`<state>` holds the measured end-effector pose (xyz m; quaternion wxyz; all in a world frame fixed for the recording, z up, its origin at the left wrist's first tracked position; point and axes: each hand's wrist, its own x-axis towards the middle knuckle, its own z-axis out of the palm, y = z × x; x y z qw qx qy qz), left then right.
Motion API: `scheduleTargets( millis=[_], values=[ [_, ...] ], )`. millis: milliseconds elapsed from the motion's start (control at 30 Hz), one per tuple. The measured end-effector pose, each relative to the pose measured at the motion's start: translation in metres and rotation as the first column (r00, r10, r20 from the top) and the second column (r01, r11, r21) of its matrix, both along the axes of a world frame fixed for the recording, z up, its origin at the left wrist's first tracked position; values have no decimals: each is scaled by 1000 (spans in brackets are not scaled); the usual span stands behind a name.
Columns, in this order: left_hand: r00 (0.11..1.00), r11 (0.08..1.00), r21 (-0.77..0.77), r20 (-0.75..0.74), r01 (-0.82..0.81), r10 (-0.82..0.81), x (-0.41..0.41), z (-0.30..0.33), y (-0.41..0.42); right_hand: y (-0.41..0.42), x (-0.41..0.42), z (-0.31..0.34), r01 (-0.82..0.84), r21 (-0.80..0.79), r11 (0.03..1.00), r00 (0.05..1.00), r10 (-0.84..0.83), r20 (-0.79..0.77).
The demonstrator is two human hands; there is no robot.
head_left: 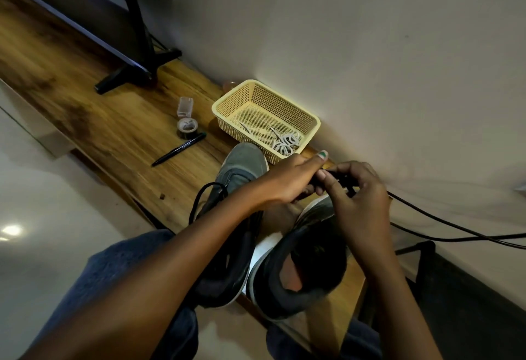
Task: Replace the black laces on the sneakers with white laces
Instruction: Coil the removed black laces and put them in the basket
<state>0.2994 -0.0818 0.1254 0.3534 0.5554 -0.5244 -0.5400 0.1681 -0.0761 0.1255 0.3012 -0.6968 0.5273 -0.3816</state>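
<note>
Two grey sneakers stand side by side on the wooden shelf, the left sneaker with a black lace looping out of it, the right sneaker with its dark opening toward me. Above the right sneaker's toe my left hand and my right hand meet, both pinching a bundled piece of black lace between their fingers. White laces lie coiled in the near corner of a yellow mesh basket.
A black pen, a roll of tape and a small clear box lie left of the basket. A screen's black stand is farther left. Black cables run along the wall at the right. My knees sit below the shelf edge.
</note>
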Motion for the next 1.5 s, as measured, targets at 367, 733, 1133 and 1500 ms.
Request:
scheduleTargets(
  millis=[367,733,1133,1500],
  values=[
    [994,993,116,-112,12,1,-1,-2,-2,5,6,3,-162,230,960,961,100,259],
    [981,959,-233,70,-158,179,-9,-15,-4,5,12,2,-193,227,955,957,132,257],
    [974,962,-167,35,-214,223,-12,-10,-3,6,12,-5,-126,140,982,972,94,215],
    [920,932,-14,-168,-362,355,-20,-10,2,4,13,-4,-58,214,975,952,-11,306]
  ],
)
